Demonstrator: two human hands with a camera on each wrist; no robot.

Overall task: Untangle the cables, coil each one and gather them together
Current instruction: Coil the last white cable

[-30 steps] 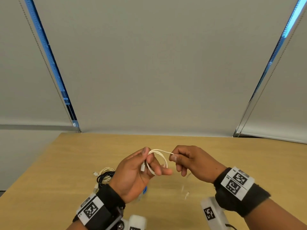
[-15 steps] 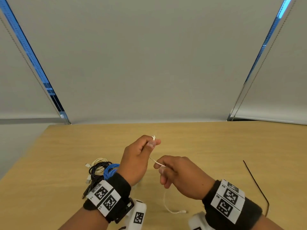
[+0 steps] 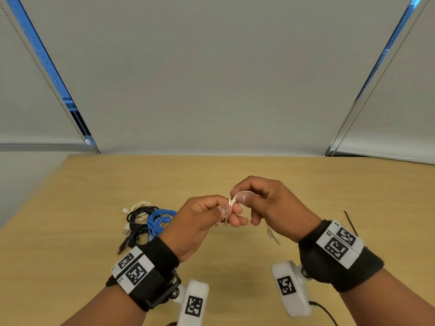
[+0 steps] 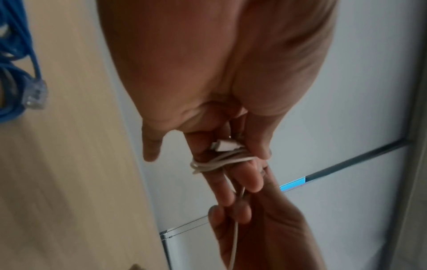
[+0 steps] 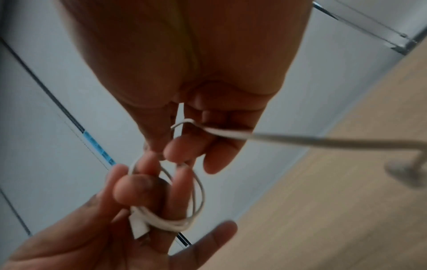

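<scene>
Head view: two hands (image 3: 235,210), four cables (image 3: 146,220).

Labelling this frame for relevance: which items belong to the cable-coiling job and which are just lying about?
Job:
- white cable, looped round the left hand fingers, fed by the right hand
- blue network cable, coiled
- black cable, coiled
- cream cable, coiled

Lying about:
- black cable tie on the table

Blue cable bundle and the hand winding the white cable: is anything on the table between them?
No. In the head view the coiled blue cable runs right up behind the left hand; no gap shows.
</scene>
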